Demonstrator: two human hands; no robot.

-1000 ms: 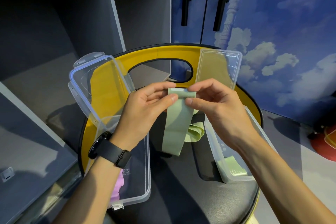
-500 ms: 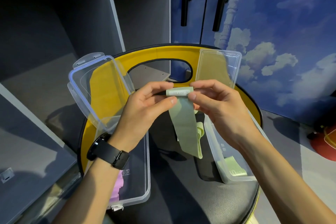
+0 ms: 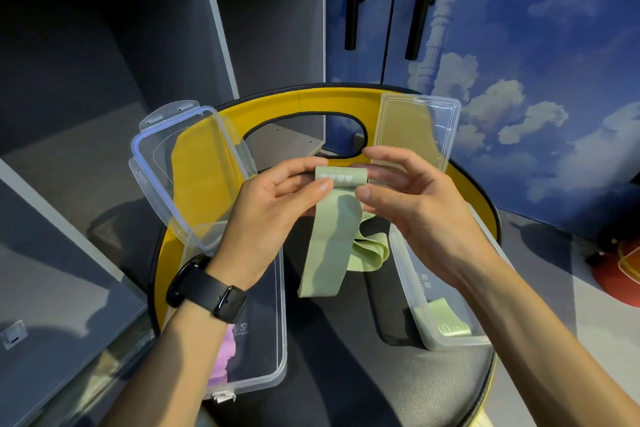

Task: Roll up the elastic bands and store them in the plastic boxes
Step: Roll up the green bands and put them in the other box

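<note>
A pale green elastic band hangs between my hands above a black seat, its top end rolled into a small coil printed with white hearts. My left hand pinches the coil's left end with thumb and fingers. My right hand pinches its right end. The band's loose tail drops down to the seat. A second green band lies folded on the seat behind it. One clear plastic box stands open at the left with a pink band inside. Another clear box at the right holds a rolled green band.
The boxes sit on a round black seat with a yellow backrest. Both box lids stand up against the backrest. Grey shelving fills the left, a blue sky-print cabinet the right. A red object sits on the floor at the right.
The rolled coil at the band's top has grown thicker as my fingers turned it, and the hanging tail has swung slightly and become shorter.
</note>
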